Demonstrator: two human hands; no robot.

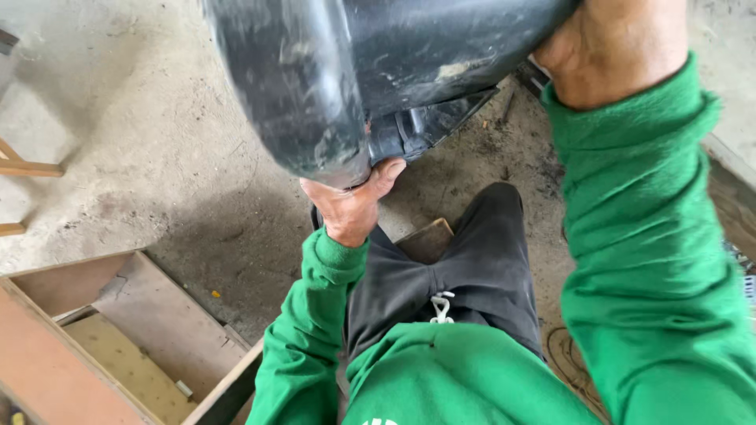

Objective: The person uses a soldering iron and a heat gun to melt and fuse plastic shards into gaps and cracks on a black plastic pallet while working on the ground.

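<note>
Grey concrete floor (142,134) fills the far and left part of the view, dusty, with dark stains and small bits of dirt. A big black plastic part (354,71), scratched and smeared with dust, is held up high in front of the person, above the knees. The left hand (352,206) grips its lower edge from below, fingers curled around it. The right hand (610,51) presses against its right side; its fingers are hidden, so I cannot tell how they close. Near left stands an open wooden box (102,338). Two wooden sticks (24,167) lie at the far left edge.
</note>
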